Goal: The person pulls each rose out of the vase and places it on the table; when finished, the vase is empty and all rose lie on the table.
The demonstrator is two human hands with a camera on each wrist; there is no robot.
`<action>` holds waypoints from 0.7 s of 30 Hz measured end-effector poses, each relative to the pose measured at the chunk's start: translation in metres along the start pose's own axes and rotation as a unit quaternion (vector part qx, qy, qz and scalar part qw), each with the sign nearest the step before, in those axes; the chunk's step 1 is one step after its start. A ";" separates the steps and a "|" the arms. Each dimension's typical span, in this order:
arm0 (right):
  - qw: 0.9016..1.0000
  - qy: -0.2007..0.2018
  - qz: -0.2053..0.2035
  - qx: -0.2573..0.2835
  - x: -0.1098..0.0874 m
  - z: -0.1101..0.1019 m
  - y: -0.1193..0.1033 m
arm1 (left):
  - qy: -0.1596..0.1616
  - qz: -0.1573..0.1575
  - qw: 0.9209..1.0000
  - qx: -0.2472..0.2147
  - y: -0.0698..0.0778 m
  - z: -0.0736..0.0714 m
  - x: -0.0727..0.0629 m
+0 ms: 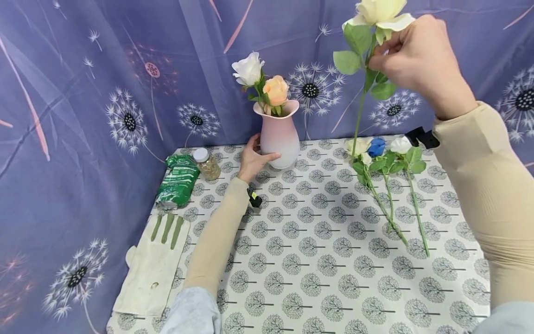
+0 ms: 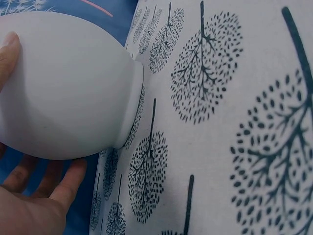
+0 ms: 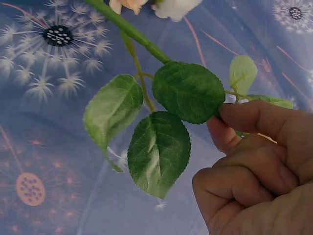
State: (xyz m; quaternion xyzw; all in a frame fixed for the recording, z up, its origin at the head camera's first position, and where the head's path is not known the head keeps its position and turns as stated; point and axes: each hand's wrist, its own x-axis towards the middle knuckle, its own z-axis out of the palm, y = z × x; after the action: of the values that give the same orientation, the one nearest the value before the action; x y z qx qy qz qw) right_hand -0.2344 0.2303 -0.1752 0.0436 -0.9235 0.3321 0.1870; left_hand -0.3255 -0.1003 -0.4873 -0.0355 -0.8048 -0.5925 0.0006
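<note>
My right hand (image 1: 417,65) pinches a pale yellow artificial rose (image 1: 377,11) by its stem just under the bloom, up high at the right. Its green leaves (image 3: 188,90) fan out beside the fingertips in the right wrist view, and the long stem hangs downward. A pink-to-white vase (image 1: 280,134) stands upright at the back of the table. It carries a white rose (image 1: 249,69) and a peach rose (image 1: 276,90). Low on the vase's left side, my left hand (image 1: 255,160) grips it, thumb across the front; in the left wrist view several fingers curve along its wall.
Right of the vase lie a cream rose (image 1: 359,145), a blue rose (image 1: 377,146) and a white rose (image 1: 400,144) with green stems. Along the left edge are a green packet (image 1: 178,181), a white-capped jar (image 1: 208,167) and pale gloves (image 1: 150,269). A patterned curtain (image 1: 83,139) hangs behind.
</note>
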 end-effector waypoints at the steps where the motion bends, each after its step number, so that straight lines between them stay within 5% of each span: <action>1: 1.000 -0.012 0.004 -0.009 0.000 0.002 0.003 | 0.000 -0.001 1.000 -0.001 0.000 0.000 0.000; 7: 0.994 -0.090 0.042 -0.041 -0.003 0.014 0.025 | -0.001 0.000 1.000 0.004 0.000 0.000 -0.001; 13: 0.976 -0.189 0.096 -0.055 0.001 0.035 0.056 | 0.002 0.004 1.000 0.011 0.001 0.000 0.002; 21: 0.954 -0.269 0.115 -0.070 -0.002 0.076 0.096 | 0.002 -0.007 1.000 0.020 -0.001 -0.001 0.003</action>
State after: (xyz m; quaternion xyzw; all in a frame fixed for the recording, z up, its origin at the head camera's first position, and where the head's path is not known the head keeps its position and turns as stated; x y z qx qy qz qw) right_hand -0.2762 0.2569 -0.2866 0.0114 -0.9592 0.2622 -0.1052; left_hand -0.3290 -0.1011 -0.4877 -0.0280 -0.8167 -0.5763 -0.0012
